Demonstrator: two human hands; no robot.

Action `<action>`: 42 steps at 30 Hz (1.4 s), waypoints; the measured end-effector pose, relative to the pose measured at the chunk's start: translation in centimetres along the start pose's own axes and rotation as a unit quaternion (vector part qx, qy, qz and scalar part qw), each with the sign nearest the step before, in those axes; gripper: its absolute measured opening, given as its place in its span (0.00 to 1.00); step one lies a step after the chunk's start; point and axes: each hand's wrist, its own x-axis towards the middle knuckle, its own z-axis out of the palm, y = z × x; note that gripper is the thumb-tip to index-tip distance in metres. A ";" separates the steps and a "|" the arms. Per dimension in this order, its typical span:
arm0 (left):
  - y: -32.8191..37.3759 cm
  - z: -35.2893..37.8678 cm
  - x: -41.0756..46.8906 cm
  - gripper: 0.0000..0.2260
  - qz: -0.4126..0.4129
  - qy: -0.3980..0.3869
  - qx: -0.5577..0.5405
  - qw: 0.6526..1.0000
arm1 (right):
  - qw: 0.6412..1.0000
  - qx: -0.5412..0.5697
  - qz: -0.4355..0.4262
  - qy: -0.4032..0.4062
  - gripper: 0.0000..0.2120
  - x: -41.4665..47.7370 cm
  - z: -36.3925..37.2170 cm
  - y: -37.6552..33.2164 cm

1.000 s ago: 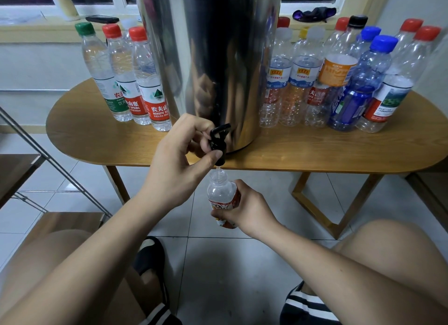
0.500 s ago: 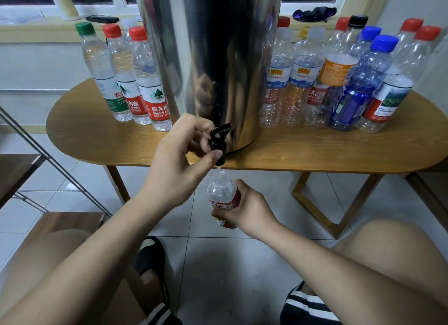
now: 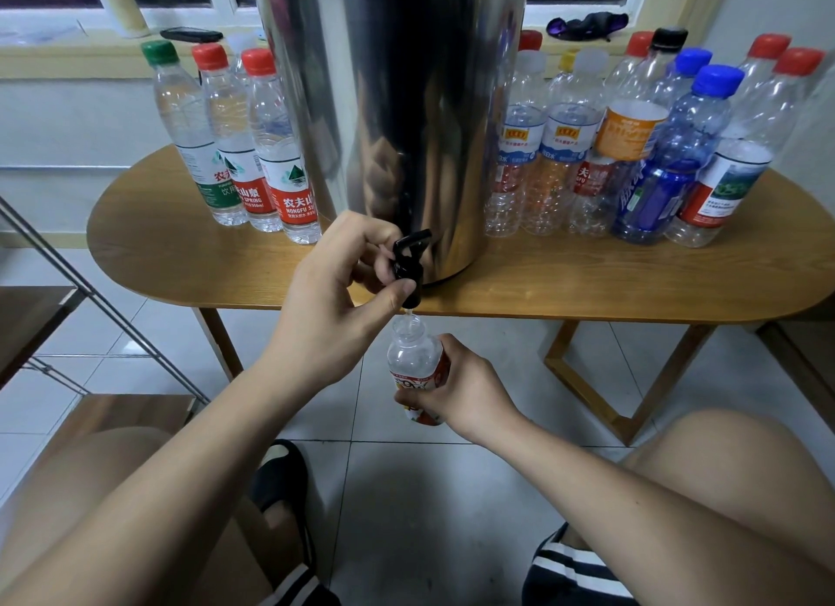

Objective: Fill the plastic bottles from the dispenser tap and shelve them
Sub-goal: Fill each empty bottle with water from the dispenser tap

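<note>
From the head view, a tall steel dispenser [image 3: 397,108] stands near the front edge of an oval wooden counter [image 3: 587,285], and its black tap [image 3: 409,262] juts out over that edge. The left grip [image 3: 334,298] is curled round the tap, with the fingers over its top and left side and the thumb tip pressed against the lower part by the spout. The right grip [image 3: 465,388] is wrapped round the label of a small clear bottle [image 3: 413,357], which it holds upright in the air below the counter edge and above the tiled floor [image 3: 406,492]. The bottle has no cap, and its mouth sits just under the spout, where a pale glint of liquid shows. Three capped bottles [image 3: 253,153], one with a green cap and two with red, stand in a tight row on the counter left of the dispenser, and water appears to reach their shoulders. To the right stands a crowded cluster of capped bottles [image 3: 632,163], most of which look empty. A dark phone [image 3: 192,34] and a crumpled purple-black item [image 3: 587,20] lie on the sill behind them. A metal-framed shelf [image 3: 27,325] with wooden boards stands at the far left. A black slipper [image 3: 280,474] rests on the floor between the person's knees.
</note>
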 end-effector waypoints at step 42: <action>-0.2 0.0 0.1 0.12 0.004 -0.001 -0.003 1.000 | 1.000 0.024 -0.012 0.003 0.25 -0.5 0.2 -0.6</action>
